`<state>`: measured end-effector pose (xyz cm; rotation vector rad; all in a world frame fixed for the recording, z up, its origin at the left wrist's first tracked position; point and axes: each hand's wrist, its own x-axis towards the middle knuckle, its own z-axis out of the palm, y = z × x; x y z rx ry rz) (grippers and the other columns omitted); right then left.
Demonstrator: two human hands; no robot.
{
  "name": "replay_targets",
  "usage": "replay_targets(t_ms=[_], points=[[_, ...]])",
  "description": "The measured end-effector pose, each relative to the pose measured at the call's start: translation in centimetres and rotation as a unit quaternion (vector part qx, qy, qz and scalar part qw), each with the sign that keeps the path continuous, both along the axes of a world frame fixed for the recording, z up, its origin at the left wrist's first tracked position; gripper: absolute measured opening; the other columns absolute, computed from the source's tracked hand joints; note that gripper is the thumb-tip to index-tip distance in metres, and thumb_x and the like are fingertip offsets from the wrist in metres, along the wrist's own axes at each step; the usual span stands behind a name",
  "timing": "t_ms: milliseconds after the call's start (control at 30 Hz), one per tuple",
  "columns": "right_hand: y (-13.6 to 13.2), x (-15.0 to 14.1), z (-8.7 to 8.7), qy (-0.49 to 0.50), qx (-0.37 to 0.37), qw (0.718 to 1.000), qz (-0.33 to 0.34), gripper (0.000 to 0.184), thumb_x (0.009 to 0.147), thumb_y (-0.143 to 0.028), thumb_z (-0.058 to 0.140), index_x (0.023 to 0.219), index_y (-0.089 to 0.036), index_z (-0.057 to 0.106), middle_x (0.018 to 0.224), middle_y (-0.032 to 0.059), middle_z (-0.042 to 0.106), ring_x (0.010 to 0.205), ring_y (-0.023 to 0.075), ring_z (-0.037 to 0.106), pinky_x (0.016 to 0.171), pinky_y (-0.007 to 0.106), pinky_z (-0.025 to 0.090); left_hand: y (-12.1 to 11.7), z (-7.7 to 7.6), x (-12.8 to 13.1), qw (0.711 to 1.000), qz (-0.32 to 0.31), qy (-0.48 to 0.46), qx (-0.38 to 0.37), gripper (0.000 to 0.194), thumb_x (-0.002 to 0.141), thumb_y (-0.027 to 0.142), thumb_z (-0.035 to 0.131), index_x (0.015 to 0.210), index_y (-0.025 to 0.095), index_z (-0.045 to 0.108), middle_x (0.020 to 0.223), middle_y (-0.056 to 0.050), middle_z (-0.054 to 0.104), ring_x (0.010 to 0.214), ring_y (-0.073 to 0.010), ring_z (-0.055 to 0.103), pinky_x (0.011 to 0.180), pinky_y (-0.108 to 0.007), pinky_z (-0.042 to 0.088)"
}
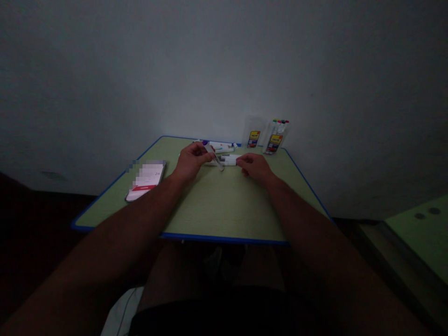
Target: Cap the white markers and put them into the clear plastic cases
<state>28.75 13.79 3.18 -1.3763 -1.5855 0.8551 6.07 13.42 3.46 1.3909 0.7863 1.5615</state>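
Observation:
My left hand (191, 159) is closed around a white marker with a purple end (214, 157). That marker slants down to the right, its lower tip close to the tabletop. My right hand (258, 168) has its fingers pinched at the right end of another white marker (230, 161), where a bit of dark red shows. This second marker lies almost level on the table. Behind my hands, several more white markers (224, 150) lie loosely together, partly hidden by my left hand.
A pale green table (224, 205) with a blue edge stands against a grey wall. At its back right are a clear case (254, 135) and a second clear case holding several markers with coloured ends (276, 138). A phone (147, 179) with a lit screen lies at the left.

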Motion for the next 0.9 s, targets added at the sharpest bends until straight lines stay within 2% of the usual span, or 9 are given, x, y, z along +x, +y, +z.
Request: replay_targets(t_ms=[133,267,400,533,733,900], points=[[0.3,0.1,-0.3,0.021,0.013,1.000,0.006,0.004,0.083,-0.020,0.074,0.082,-0.016,0.073,0.053,-0.0023,0.061,0.042,0.0081,0.052,0.042,0.019,0.041,-0.6,0.6,0.2,0.999,0.034,0.029,0.005,0.030,0.063,0.023,0.087,0.080,0.018,0.062,0.089,-0.004,0.074,0.086,-0.0191,0.069,0.082,-0.038,0.057],[0.4,0.2,-0.5,0.040,0.017,0.999,0.010,0.006,0.081,-0.022,0.075,0.081,-0.016,0.073,0.054,-0.0022,0.062,0.042,0.0083,0.052,0.042,0.020,0.042,-1.0,0.8,0.4,0.999,0.027,0.042,0.009,0.031,0.063,0.021,0.086,0.079,0.018,0.060,0.092,-0.005,0.076,0.086,-0.0187,0.070,0.084,-0.038,0.058],[0.0,-0.1,-0.1,0.053,0.030,0.998,0.023,0.009,0.079,-0.024,0.076,0.079,-0.016,0.072,0.053,-0.0030,0.061,0.042,0.0081,0.052,0.042,0.020,0.043,-0.9,0.6,0.4,0.998,0.020,0.051,0.026,0.029,0.062,0.020,0.084,0.078,0.018,0.061,0.086,-0.002,0.074,0.081,-0.0166,0.069,0.081,-0.036,0.058],[-0.8,-0.5,0.4,0.089,0.051,0.993,0.057,0.015,0.075,-0.029,0.077,0.079,-0.016,0.072,0.055,-0.0025,0.062,0.045,0.0086,0.053,0.044,0.021,0.045,-0.7,0.4,0.4,0.994,0.042,0.091,0.044,0.025,0.061,0.020,0.083,0.078,0.018,0.063,0.079,0.001,0.069,0.076,-0.0144,0.064,0.079,-0.034,0.055],[-1.4,-1.0,0.8,0.116,0.066,0.986,0.104,0.024,0.068,-0.035,0.081,0.083,-0.017,0.074,0.058,-0.0027,0.064,0.048,0.0088,0.054,0.046,0.022,0.046,-1.1,0.6,0.6,0.986,0.045,0.143,0.066,0.022,0.060,0.020,0.083,0.076,0.019,0.068,0.079,0.000,0.070,0.078,-0.0163,0.063,0.083,-0.036,0.054],[-1.6,-1.3,1.1,0.142,0.076,0.977,0.142,0.029,0.065,-0.034,0.083,0.088,-0.019,0.073,0.061,-0.0034,0.066,0.050,0.0085,0.054,0.047,0.022,0.045,-1.1,0.1,0.7,0.974,0.056,0.201,0.086,0.020,0.063,0.025,0.084,0.079,0.021,0.073,0.084,-0.002,0.073,0.080,-0.0182,0.064,0.080,-0.036,0.052]])
